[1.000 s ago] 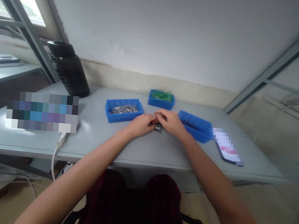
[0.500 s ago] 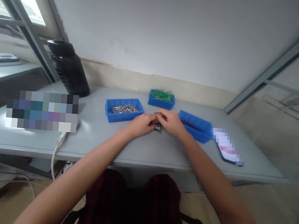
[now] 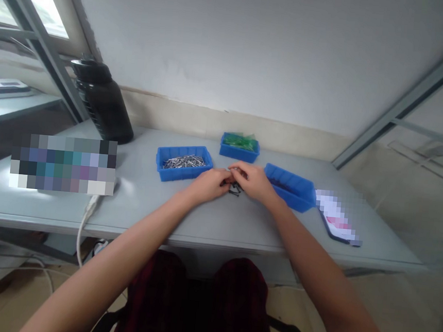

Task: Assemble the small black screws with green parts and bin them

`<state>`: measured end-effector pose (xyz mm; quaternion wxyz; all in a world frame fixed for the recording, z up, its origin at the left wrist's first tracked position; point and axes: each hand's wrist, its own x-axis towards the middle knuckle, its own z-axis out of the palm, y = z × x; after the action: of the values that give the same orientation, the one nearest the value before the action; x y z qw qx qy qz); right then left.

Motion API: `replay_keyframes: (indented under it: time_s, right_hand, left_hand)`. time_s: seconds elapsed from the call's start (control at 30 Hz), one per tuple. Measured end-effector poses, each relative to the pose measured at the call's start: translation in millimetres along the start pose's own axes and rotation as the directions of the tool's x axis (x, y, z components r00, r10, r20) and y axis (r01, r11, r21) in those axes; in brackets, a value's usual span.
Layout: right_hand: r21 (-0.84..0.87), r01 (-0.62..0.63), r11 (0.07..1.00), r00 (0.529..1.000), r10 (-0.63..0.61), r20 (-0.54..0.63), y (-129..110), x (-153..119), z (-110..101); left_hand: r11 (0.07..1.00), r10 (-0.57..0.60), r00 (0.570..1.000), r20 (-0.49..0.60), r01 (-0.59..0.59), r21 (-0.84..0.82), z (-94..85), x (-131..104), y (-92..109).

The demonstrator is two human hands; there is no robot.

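Note:
My left hand (image 3: 212, 184) and my right hand (image 3: 251, 181) meet above the grey table, fingers curled together. Whatever they pinch is too small to make out. Several dark screws (image 3: 235, 190) lie on the table just under and between the fingers. Left of my hands, a blue bin (image 3: 178, 173) holds many silver screws or nails. Close beside my right hand, another blue bin (image 3: 294, 195) has small dark pieces in it. Behind my hands stands a smaller blue bin (image 3: 238, 152) with green clear plastic bags (image 3: 241, 141).
A large black bottle (image 3: 105, 101) stands at the back left. Near it lies a blurred-out object (image 3: 64, 165) with a white cable (image 3: 87, 211) in front. A phone (image 3: 336, 220) rests at the right. The table's front edge (image 3: 222, 244) crosses beneath my forearms.

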<state>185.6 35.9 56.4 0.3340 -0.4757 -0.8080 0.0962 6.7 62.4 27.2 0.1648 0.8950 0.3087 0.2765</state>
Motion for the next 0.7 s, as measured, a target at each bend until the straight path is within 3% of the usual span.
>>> replay_keyframes:
  time_s: [0.13,0.3,0.43,0.7]
  right_hand:
    - [0.007,0.034,0.999,0.997,-0.034,-0.067,2,0,0]
    - [-0.024,0.058,0.998,0.976,-0.062,-0.210,9,2,-2]
    - [0.000,0.057,0.998,0.981,-0.056,-0.186,8,2,-3]
    - [0.044,0.041,0.998,0.995,-0.037,-0.092,3,0,-4]
  left_hand:
    - [1.000,-0.013,0.998,-0.060,0.013,-0.009,-2.4,1,0]
    - [0.990,-0.088,0.944,-0.318,0.047,-0.134,-7.9,3,3]
    - [0.981,-0.102,0.884,-0.456,0.015,-0.192,-11.7,3,7]
    - [0.969,-0.092,0.862,-0.498,-0.038,-0.245,-13.5,3,9]
